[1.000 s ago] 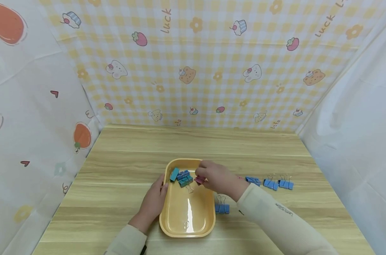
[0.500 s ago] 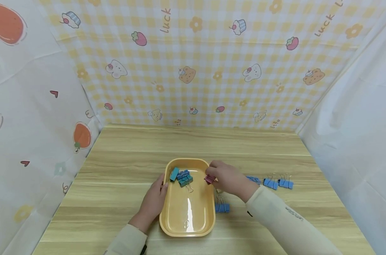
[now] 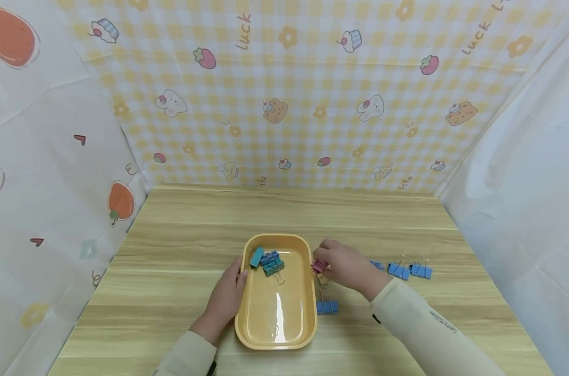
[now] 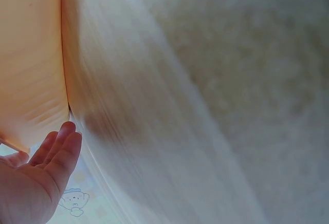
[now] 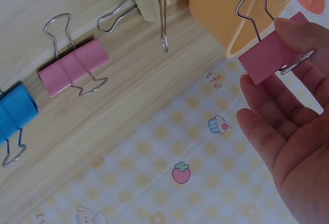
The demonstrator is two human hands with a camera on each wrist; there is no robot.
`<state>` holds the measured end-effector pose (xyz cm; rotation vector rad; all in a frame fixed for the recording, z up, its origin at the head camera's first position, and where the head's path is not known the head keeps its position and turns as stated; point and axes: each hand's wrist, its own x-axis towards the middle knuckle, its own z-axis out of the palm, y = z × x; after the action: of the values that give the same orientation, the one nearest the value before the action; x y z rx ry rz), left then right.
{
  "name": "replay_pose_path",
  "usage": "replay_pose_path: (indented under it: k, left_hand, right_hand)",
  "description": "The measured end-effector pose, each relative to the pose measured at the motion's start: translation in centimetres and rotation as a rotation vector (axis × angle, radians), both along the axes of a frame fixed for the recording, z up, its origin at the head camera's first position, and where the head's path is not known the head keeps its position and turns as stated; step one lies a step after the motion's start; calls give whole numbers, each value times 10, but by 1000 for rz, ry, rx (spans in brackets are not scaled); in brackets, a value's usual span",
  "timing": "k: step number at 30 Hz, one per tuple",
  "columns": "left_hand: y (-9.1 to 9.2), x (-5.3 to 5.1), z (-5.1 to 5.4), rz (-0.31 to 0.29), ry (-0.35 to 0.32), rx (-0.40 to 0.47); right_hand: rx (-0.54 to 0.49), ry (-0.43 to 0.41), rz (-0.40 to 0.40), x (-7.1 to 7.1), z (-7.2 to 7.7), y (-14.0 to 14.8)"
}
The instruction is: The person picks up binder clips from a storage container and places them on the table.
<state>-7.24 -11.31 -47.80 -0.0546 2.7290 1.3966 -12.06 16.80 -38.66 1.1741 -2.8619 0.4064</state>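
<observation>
My right hand [image 3: 343, 263] pinches a pink binder clip [image 5: 270, 54] between thumb and fingers, just beyond the right rim of a yellow tray [image 3: 277, 342]. At the tray's left side is my left hand [image 3: 225, 295], holding the wall with its thumb at the rim and its fingers along the outside [image 4: 61, 152]. Inside the tray, near its far left corner, lie a teal binder clip [image 3: 257, 257], a dark blue one [image 3: 269, 257] and a green one [image 3: 273, 268]. A beige binder clip [image 3: 322, 278] sits under my right hand, beside the tray.
Right of the tray a blue binder clip [image 3: 328, 307] lies on the wooden table [image 3: 195, 214]. Farther right, more blue clips [image 3: 399, 271] form a row. Another pink clip [image 5: 74, 66] rests on the table in the right wrist view. A patterned cloth [image 3: 312, 136] hangs behind.
My right hand has moved right with the pink binder clip, from over the tray to beyond its right rim. My left hand and the tray have stayed in place.
</observation>
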Motion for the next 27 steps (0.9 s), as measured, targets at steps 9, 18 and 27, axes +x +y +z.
replay_pose_path:
  k: [9, 18, 27]
  left_hand:
    - [0, 0, 0, -4, 15, 9]
    - [1, 1, 2, -14, 18, 10]
    - [0, 2, 3, -19, 17, 14]
  right_hand:
    - [3, -5, -10, -1, -5, 9]
    - [25, -30, -9, -1, -7, 18]
    - [57, -77, -82, 3, -9, 25]
